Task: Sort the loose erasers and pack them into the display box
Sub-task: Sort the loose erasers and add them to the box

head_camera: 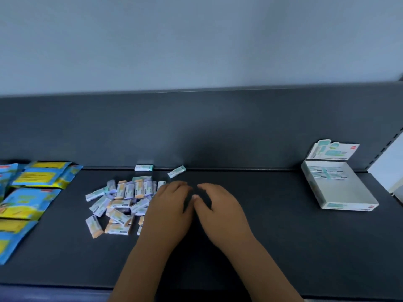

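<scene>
A pile of several loose erasers in white sleeves, with orange, green or lilac ends, lies on the dark shelf left of centre. Two more erasers lie apart by the back wall: one eraser flat, another eraser at an angle. The white display box sits far right, lid flap up, with a row of erasers at its back end. My left hand rests palm down over the pile's right edge. My right hand rests palm down beside it, thumbs almost touching. Neither hand visibly holds anything.
Blue and yellow packets are spread over the shelf's left end. A dark back panel rises behind the shelf. A white upright panel stands at the far right, just past the box.
</scene>
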A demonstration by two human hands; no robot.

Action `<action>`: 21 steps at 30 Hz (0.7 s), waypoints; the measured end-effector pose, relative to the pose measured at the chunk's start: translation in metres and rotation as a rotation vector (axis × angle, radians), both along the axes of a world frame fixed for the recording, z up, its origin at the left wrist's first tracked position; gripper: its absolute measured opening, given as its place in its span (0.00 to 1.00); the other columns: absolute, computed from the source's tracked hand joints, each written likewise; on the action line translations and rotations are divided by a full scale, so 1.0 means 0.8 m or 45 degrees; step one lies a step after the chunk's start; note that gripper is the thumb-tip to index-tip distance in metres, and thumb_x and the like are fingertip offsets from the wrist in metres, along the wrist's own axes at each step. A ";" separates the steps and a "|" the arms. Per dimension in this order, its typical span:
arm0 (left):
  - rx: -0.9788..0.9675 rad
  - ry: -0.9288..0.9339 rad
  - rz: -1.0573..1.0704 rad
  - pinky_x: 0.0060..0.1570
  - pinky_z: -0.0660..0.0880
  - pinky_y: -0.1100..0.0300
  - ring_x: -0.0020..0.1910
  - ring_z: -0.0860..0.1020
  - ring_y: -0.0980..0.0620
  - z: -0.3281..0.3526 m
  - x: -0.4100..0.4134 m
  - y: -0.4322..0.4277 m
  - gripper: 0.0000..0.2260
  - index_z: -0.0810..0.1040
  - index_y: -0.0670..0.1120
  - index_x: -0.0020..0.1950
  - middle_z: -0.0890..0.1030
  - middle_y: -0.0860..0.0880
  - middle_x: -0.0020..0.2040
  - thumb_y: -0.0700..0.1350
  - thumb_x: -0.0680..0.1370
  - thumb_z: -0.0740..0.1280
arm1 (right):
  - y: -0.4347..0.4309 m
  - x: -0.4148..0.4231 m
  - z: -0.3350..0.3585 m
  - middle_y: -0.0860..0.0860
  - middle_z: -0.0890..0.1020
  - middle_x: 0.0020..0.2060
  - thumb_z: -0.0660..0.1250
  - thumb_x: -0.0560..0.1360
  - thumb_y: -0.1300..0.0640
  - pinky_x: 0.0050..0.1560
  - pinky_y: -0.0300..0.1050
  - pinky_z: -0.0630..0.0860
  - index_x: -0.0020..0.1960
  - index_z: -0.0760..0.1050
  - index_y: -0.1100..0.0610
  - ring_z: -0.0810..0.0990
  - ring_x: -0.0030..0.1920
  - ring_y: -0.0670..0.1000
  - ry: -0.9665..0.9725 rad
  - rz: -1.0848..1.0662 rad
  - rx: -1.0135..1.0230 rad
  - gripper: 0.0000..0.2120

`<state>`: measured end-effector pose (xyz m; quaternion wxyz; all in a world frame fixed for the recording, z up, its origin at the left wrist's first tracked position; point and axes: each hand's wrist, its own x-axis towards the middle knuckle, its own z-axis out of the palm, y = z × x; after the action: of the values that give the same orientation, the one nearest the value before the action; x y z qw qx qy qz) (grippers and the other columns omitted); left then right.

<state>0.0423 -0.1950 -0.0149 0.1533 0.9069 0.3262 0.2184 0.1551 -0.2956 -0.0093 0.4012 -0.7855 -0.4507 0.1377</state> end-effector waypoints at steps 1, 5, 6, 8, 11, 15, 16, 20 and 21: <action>-0.002 -0.010 -0.004 0.59 0.72 0.56 0.60 0.76 0.50 0.001 -0.013 0.015 0.16 0.81 0.48 0.59 0.80 0.51 0.60 0.50 0.76 0.61 | 0.015 -0.014 0.000 0.41 0.78 0.64 0.63 0.81 0.46 0.65 0.40 0.71 0.69 0.74 0.48 0.74 0.65 0.43 -0.001 -0.012 -0.006 0.18; -0.032 -0.083 0.000 0.61 0.72 0.55 0.60 0.76 0.50 0.000 -0.079 0.081 0.16 0.82 0.49 0.57 0.81 0.52 0.59 0.51 0.76 0.59 | 0.078 -0.077 -0.001 0.43 0.80 0.54 0.63 0.80 0.46 0.56 0.47 0.76 0.58 0.78 0.47 0.77 0.55 0.44 0.007 -0.003 -0.020 0.11; -0.052 -0.115 -0.001 0.61 0.72 0.55 0.60 0.76 0.51 0.000 -0.093 0.095 0.15 0.82 0.50 0.56 0.81 0.53 0.58 0.50 0.76 0.59 | 0.095 -0.092 -0.001 0.43 0.80 0.52 0.63 0.79 0.46 0.55 0.48 0.77 0.57 0.78 0.47 0.77 0.54 0.44 0.016 0.006 -0.024 0.10; -0.077 -0.177 -0.007 0.60 0.71 0.58 0.58 0.76 0.55 -0.001 -0.118 0.122 0.12 0.82 0.51 0.55 0.81 0.55 0.56 0.47 0.76 0.62 | 0.128 -0.118 -0.001 0.43 0.80 0.50 0.62 0.78 0.47 0.52 0.48 0.78 0.55 0.78 0.46 0.78 0.51 0.44 0.010 -0.001 -0.041 0.09; -0.072 -0.136 -0.010 0.57 0.71 0.58 0.56 0.75 0.54 -0.004 -0.150 0.159 0.09 0.81 0.51 0.56 0.80 0.56 0.56 0.43 0.77 0.66 | 0.164 -0.146 -0.004 0.46 0.80 0.48 0.61 0.77 0.50 0.50 0.52 0.78 0.54 0.79 0.48 0.79 0.47 0.49 -0.108 -0.046 -0.102 0.10; -0.140 -0.089 0.036 0.56 0.70 0.59 0.60 0.74 0.52 -0.007 -0.178 0.197 0.13 0.79 0.51 0.61 0.79 0.55 0.59 0.41 0.78 0.67 | 0.186 -0.156 -0.010 0.48 0.80 0.49 0.64 0.75 0.57 0.50 0.51 0.77 0.53 0.80 0.51 0.80 0.49 0.51 -0.159 -0.169 -0.137 0.09; -0.164 -0.092 0.058 0.56 0.68 0.60 0.62 0.73 0.51 -0.009 -0.183 0.205 0.15 0.78 0.51 0.64 0.79 0.54 0.61 0.41 0.78 0.67 | 0.190 -0.156 -0.011 0.48 0.81 0.48 0.65 0.75 0.60 0.49 0.50 0.77 0.52 0.80 0.52 0.79 0.48 0.50 -0.160 -0.212 -0.128 0.09; -0.222 -0.094 0.056 0.58 0.67 0.62 0.65 0.72 0.50 -0.016 -0.202 0.231 0.25 0.75 0.52 0.70 0.78 0.53 0.64 0.33 0.76 0.65 | 0.204 -0.166 -0.012 0.48 0.82 0.49 0.67 0.72 0.66 0.49 0.48 0.77 0.55 0.82 0.52 0.80 0.49 0.49 -0.143 -0.318 -0.063 0.16; -0.229 -0.093 0.051 0.59 0.67 0.62 0.65 0.71 0.51 -0.017 -0.207 0.236 0.28 0.74 0.53 0.71 0.77 0.54 0.65 0.31 0.74 0.65 | 0.207 -0.170 -0.012 0.48 0.82 0.51 0.67 0.72 0.67 0.50 0.48 0.78 0.57 0.82 0.52 0.80 0.50 0.49 -0.126 -0.333 -0.056 0.17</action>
<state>-0.1229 -0.0060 -0.0289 0.2415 0.8741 0.3569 0.2241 0.0194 -0.1299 -0.0188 0.3756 -0.8520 -0.3606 0.0551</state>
